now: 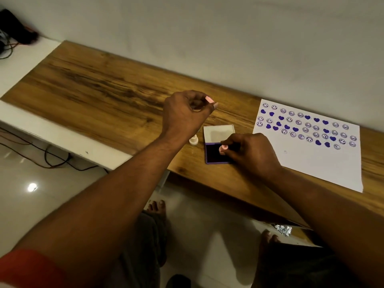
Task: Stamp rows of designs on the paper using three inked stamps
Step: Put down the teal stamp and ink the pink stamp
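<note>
My white paper (324,163) carries purple hearts and smiley rings. At nine o'clock of it, my purple-framed ink pad (216,156) is dark.

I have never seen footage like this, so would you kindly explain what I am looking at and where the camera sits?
There is no machine here: the single picture comes from a camera worn on a person's head, looking down at their own bare arms. On the wooden table lie a sheet of paper, already stamped with purple smiley faces and hearts, an open ink pad with its lid folded back, and a small white stamp standing alone. The right hand presses a small pink stamp onto the ink pad. The left hand, raised above the table, pinches another small pink piece, probably a stamp too.
</note>
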A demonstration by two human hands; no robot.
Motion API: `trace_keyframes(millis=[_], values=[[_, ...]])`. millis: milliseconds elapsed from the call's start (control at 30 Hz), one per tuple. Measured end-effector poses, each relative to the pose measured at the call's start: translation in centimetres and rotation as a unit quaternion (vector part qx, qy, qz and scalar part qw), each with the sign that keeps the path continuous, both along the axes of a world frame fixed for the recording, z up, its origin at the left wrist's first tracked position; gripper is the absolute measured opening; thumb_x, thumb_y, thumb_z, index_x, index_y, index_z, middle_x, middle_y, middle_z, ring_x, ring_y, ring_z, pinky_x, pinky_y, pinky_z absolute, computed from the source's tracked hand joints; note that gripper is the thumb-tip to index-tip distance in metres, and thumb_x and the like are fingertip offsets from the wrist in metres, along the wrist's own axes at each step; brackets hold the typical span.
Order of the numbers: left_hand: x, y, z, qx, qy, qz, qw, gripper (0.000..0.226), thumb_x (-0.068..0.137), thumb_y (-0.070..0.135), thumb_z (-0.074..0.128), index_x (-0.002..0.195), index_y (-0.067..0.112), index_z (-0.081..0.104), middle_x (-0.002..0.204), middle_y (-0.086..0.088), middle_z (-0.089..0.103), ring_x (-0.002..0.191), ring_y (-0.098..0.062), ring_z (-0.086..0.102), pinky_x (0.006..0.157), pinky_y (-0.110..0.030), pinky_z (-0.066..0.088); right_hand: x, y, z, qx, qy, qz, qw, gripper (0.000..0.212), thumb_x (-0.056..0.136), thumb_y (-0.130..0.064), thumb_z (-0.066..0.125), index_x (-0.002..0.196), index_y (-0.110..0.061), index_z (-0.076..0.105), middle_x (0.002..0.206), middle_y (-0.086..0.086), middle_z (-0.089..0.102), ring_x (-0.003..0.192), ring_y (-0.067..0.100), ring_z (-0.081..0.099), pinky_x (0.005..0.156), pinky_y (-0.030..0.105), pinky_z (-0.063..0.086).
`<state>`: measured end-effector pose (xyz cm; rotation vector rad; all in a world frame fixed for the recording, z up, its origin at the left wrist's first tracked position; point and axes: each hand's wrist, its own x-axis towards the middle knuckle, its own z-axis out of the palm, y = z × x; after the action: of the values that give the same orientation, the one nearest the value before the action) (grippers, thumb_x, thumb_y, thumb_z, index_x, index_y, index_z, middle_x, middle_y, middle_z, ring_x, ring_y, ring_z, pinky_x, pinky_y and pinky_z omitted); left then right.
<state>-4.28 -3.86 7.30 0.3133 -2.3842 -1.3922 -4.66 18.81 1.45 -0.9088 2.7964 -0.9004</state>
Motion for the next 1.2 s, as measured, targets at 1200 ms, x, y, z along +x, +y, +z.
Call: trace_keyframes(millis=[1200], values=[[2.1, 17.4, -3.2, -0.229, -0.073, -0.305, 0.922, 0.037, 0.093, 0.053, 0.073, 0.124, 0.034, 0.070, 0.124, 0.000, 0.076, 0.108, -0.022, 0.069, 0.084, -0.036, 0.056, -2.5, 24.6, 3.1, -0.087, 0.015, -0.370, 0.925, 0.031, 0.086, -0.026, 0.087, 0.114, -0.015, 0.082, 0.102, 0.000, 0.082, 0.075, -0.009, 0.070, 0.074, 0.004, 0.048]])
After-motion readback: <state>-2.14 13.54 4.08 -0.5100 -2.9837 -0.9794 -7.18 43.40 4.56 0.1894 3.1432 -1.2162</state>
